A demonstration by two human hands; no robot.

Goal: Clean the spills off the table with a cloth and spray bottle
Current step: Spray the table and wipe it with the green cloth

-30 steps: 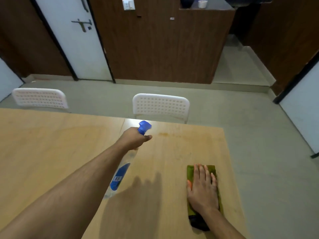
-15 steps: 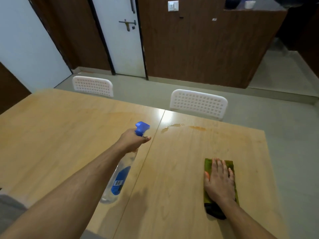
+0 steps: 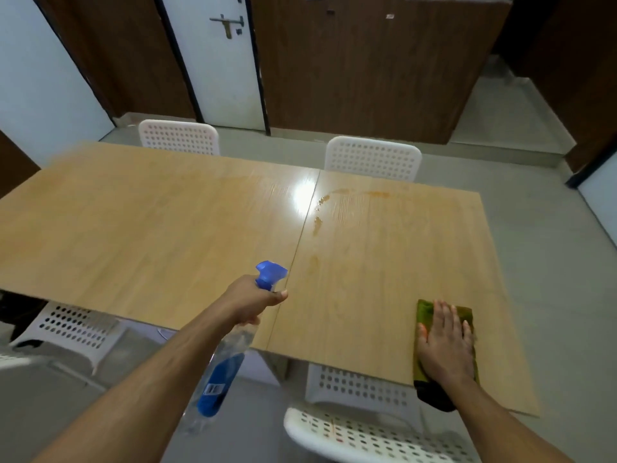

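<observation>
Two hands at work: left hand (image 3: 255,300) grips clear spray bottle with blue nozzle (image 3: 271,271), aimed ahead; right hand (image 3: 445,342) flat on folded green cloth (image 3: 424,312) at near counter (image 3: 167,222) edge. Orange spills (image 3: 319,208) lie far ahead, nearer nozzle.

Grey floor (image 3: 547,248), dark wood-panelled walls (image 3: 364,68), a white door (image 3: 217,61), white perforated chairs (image 3: 373,158) around the table.
</observation>
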